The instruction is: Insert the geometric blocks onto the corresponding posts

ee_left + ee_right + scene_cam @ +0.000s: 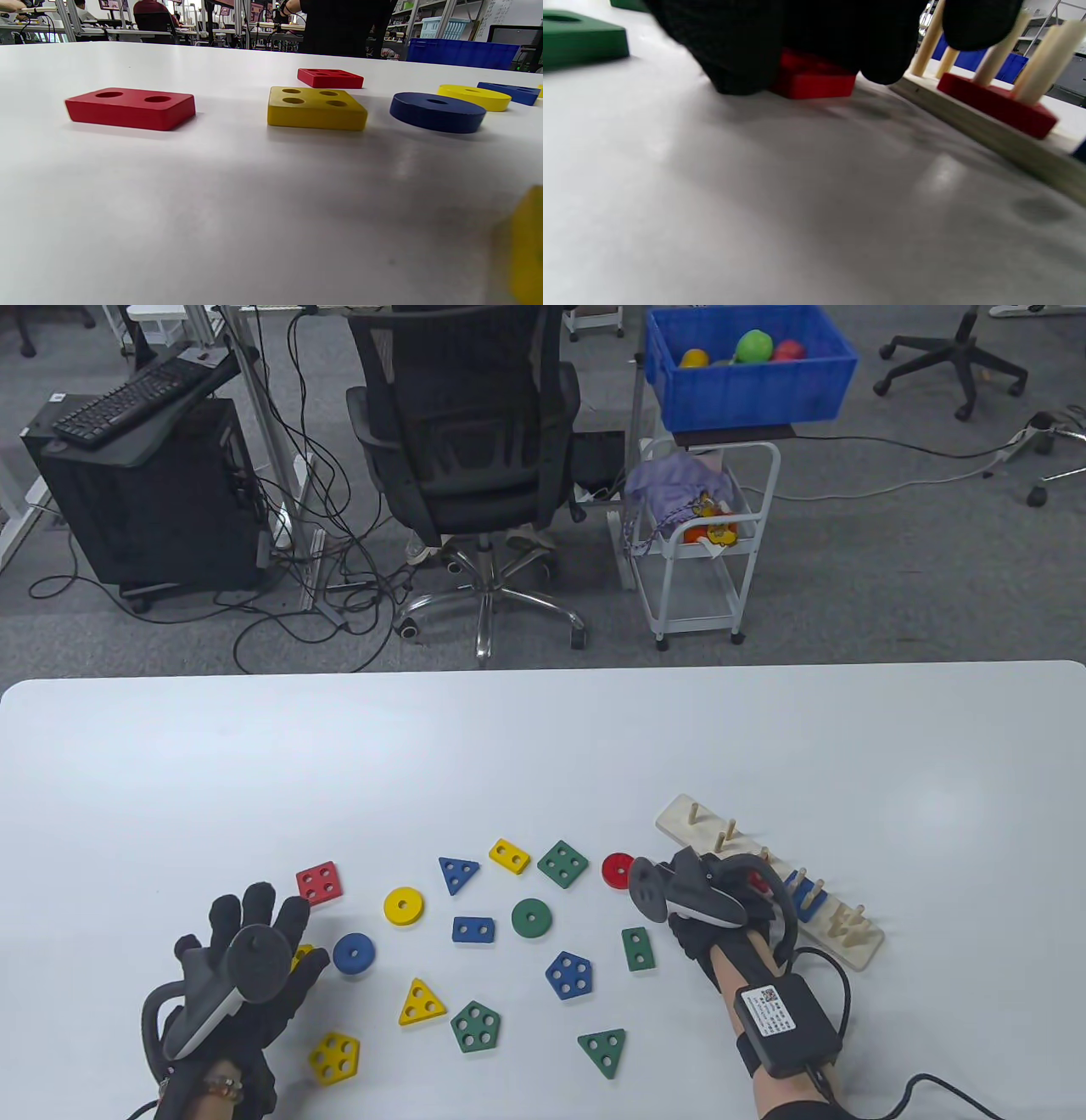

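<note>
R hand (704, 912) fingers (742, 51) down on a red block (814, 78), flat on table (543, 746), just left of the wooden peg board (768, 878); whether it's gripped, can't tell. Red piece (997, 103) already seated on pegs, right of the fingers. Bare tabletop beyond the board. L hand (246, 976) spread wide, holding nothing; blue ring (354, 954) just to its right.

Scattered across the table (543, 746), loose blocks (530, 917) left of the peg board (768, 878); one block (997, 103) already seated on the board's pegs, another (814, 78) just beside its near edge. Behind the table, an office chair (471, 432).
</note>
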The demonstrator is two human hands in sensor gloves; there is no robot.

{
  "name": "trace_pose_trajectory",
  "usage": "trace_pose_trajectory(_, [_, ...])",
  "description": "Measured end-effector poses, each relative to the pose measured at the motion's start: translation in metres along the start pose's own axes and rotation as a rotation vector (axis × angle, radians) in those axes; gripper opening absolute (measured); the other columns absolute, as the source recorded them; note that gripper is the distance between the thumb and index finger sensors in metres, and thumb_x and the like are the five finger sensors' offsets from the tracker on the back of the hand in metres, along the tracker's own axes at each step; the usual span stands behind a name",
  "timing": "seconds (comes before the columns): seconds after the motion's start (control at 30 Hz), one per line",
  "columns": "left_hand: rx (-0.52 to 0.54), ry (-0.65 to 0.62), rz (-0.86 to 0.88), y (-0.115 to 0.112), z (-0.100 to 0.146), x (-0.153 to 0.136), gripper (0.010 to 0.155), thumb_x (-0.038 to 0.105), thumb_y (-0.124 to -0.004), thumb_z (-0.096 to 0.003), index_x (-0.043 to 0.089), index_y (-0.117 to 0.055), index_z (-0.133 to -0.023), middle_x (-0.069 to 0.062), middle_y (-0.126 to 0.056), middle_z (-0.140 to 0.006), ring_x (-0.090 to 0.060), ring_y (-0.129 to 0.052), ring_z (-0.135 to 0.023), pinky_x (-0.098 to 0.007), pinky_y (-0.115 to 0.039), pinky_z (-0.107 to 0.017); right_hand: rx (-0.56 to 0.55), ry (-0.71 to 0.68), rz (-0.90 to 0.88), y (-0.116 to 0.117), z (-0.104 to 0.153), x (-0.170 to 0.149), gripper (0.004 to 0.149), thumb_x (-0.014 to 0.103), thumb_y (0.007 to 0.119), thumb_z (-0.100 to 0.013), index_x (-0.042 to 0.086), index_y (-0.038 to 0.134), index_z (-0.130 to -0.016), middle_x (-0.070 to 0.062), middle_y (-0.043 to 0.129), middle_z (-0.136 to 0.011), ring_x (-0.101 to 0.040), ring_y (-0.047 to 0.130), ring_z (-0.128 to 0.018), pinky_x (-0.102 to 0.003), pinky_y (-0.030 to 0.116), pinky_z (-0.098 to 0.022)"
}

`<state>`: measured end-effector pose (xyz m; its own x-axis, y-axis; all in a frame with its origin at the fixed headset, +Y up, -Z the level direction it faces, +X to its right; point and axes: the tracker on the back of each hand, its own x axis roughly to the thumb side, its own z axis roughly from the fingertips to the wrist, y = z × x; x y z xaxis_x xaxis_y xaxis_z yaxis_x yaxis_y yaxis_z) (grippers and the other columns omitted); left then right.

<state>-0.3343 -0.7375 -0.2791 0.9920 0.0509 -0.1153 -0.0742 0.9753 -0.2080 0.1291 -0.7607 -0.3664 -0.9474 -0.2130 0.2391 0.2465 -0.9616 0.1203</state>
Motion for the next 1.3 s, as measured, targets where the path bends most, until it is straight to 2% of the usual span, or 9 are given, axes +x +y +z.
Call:
trace_pose_trajectory(0.13, [0.01, 0.0, 0.006, 0.002, 0.001, -0.001, 0.074, 0.072, -0.047, -0.0461, 0.047, -0.026, -0.113, 0.009, -0.008, -0.125, -0.031, -0.011, -0.118, -0.068, -0.019, -0.079, -0.037, 0.003, 0.034, -0.003, 0.007, -0.001, 0.061, 0.042, 0.084, -0.04, 0.021, 0.067, -0.094, -0.009, 0.077, -0.098, -0.036, 0.08, -0.085, -0.066, 0.065, -0.061])
trace_pose_trajectory(0.33, [0.005, 0.005, -0.001, 0.001, 0.001, 0.0, 0.074, 0.072, -0.047, -0.0462, 0.047, -0.028, -0.113, 0.008, -0.008, -0.125, -0.031, -0.011, -0.118, -0.068, -0.02, -0.079, -0.154, 0.011, -0.038, -0.029, 0.033, -0.014, 0.062, 0.042, 0.084, -0.04, 0.019, 0.067, -0.095, -0.012, 0.077, -0.098, -0.038, 0.08, -0.085, -0.066, 0.065, -0.061])
trace_pose_trajectory(0.57, [0.01, 0.007, -0.001, 0.001, 0.001, 0.0, 0.074, 0.072, -0.047, -0.0463, 0.047, -0.028, -0.113, 0.008, -0.008, -0.125, -0.031, -0.011, -0.118, -0.068, -0.02, -0.079, -0.273, 0.144, -0.135, -0.054, 0.073, -0.059, 0.063, 0.043, 0.085, -0.041, 0.019, 0.068, -0.095, -0.013, 0.077, -0.098, -0.04, 0.08, -0.085, -0.068, 0.064, -0.061])
trace_pose_trajectory(0.8, [0.008, 0.011, -0.001, 0.001, 0.001, 0.0, 0.074, 0.072, -0.047, -0.0463, 0.047, -0.028, -0.113, 0.008, -0.009, -0.125, -0.031, -0.011, -0.118, -0.068, -0.019, -0.079, -0.309, 0.302, -0.239, -0.042, 0.1, -0.105, 0.063, 0.043, 0.088, -0.039, 0.019, 0.07, -0.095, -0.014, 0.079, -0.097, -0.041, 0.081, -0.083, -0.068, 0.064, -0.06])
trace_pose_trajectory(0.93, [0.002, 0.014, -0.005, 0.0, 0.001, -0.001, 0.074, 0.072, -0.047, -0.0463, 0.047, -0.029, -0.113, 0.008, -0.009, -0.125, -0.031, -0.011, -0.118, -0.068, -0.019, -0.079, -0.248, 0.393, -0.233, -0.023, 0.107, -0.128, 0.063, 0.043, 0.088, -0.039, 0.019, 0.07, -0.094, -0.013, 0.079, -0.097, -0.041, 0.08, -0.083, -0.068, 0.063, -0.061])
trace_pose_trajectory(1.3, [0.002, 0.014, -0.002, 0.001, 0.001, -0.001, 0.074, 0.072, -0.047, -0.0463, 0.047, -0.029, -0.113, 0.008, -0.009, -0.125, -0.031, -0.011, -0.118, -0.068, -0.019, -0.079, -0.168, 0.498, -0.264, -0.006, 0.115, -0.153, 0.063, 0.041, 0.09, -0.038, 0.019, 0.071, -0.094, -0.015, 0.078, -0.097, -0.043, 0.079, -0.084, -0.069, 0.062, -0.061])
